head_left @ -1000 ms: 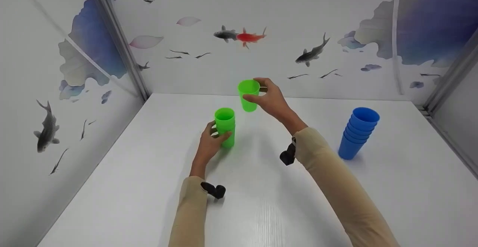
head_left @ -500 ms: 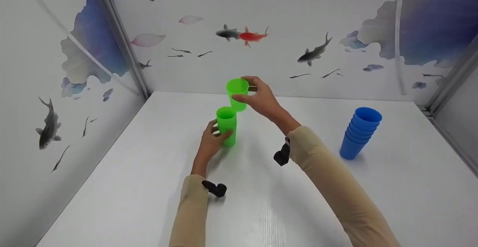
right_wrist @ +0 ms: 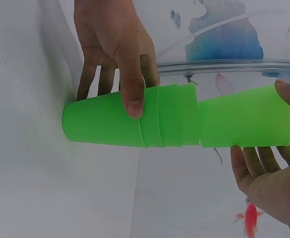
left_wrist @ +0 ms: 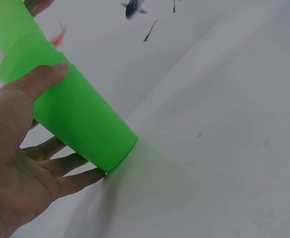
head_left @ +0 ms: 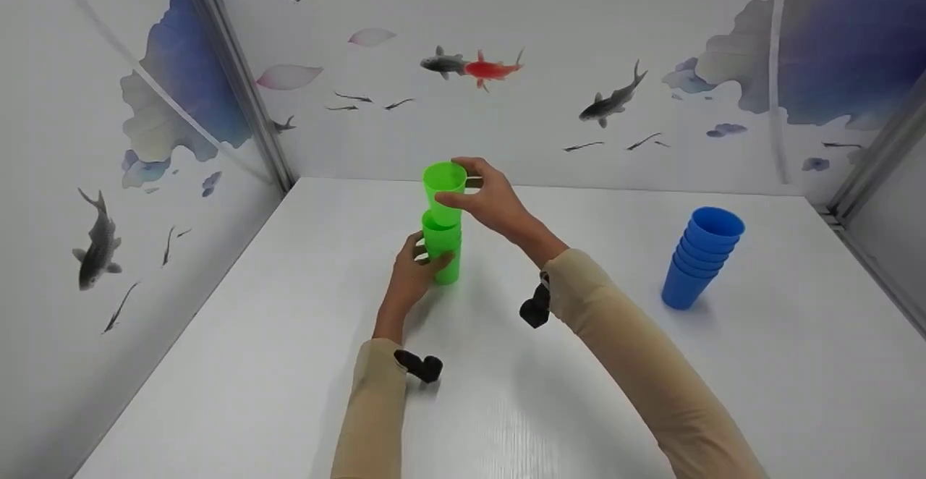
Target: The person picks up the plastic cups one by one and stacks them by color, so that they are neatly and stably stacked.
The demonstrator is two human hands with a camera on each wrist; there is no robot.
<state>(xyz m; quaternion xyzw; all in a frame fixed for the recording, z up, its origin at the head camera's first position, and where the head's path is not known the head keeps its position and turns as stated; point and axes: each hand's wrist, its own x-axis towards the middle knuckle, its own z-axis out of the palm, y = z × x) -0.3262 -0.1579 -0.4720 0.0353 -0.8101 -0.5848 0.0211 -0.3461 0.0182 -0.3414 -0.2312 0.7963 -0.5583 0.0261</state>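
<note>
A short stack of nested green cups (head_left: 447, 270) stands upright on the white table, and my left hand (head_left: 414, 273) grips it round the side. In the left wrist view the thumb (left_wrist: 53, 77) lies near the stack's upper rims, with the other fingers round the far side. Directly above, my right hand (head_left: 492, 200) holds a single green cup (head_left: 443, 189) upright between thumb and fingers. That cup's base is at the mouth of the stack; in the right wrist view it overlaps the top rim (right_wrist: 192, 115), and I cannot tell how deep it sits.
On the right of the white table (head_left: 593, 392) stands a stack of several nested blue cups (head_left: 694, 258), leaning slightly. A wall painted with fish (head_left: 492, 70) closes the back, and another wall (head_left: 72, 139) runs along the left side.
My right hand has carried the single green cup left, then lowered it onto the mouth of the green stack. The left hand keeps its grip in place.
</note>
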